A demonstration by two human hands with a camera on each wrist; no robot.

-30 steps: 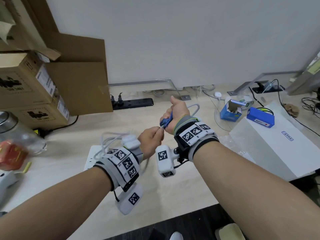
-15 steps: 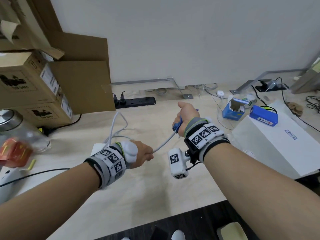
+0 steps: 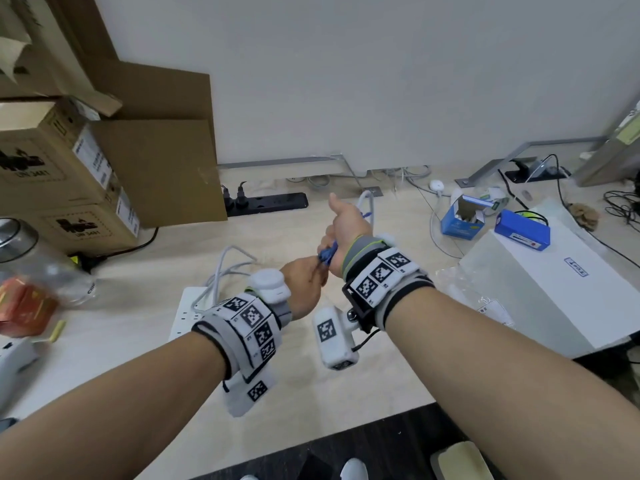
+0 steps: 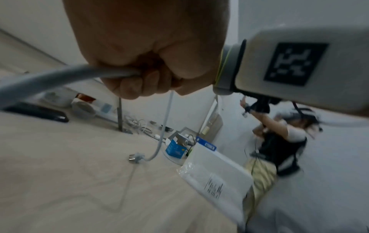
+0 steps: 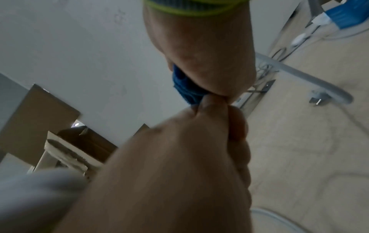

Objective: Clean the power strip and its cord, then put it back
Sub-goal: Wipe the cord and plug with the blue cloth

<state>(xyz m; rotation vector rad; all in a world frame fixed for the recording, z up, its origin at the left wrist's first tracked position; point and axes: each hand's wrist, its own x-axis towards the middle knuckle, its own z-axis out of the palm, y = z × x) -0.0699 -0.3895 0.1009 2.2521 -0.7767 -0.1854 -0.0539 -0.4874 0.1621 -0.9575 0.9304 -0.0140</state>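
Observation:
A white power strip (image 3: 185, 315) lies on the pale wooden table (image 3: 346, 382), partly hidden behind my left wrist. Its grey-white cord (image 3: 221, 268) loops up from it to my hands. My left hand (image 3: 304, 285) grips the cord (image 4: 60, 78) in a fist. Right beside it, my right hand (image 3: 346, 226) holds a blue cloth (image 3: 327, 255) wrapped round the cord, thumb up. The cloth (image 5: 185, 88) bulges from under the right palm (image 5: 209, 55). Past the right hand the cord (image 3: 367, 202) arcs over and hangs down to its plug (image 4: 135, 157) at the tabletop.
A black power strip (image 3: 266, 204) with two plugs lies by the wall. Cardboard boxes (image 3: 69, 188) stand at the left, a large white box (image 3: 554, 289) at the right with a blue pack (image 3: 523, 230) on it. A blue carton (image 3: 460, 220) sits nearby. Another person (image 4: 279, 149) stands beyond the table.
Half a second ago my hands were apart with the cord stretched between them. My left hand has since slid back up the cord to meet the right hand.

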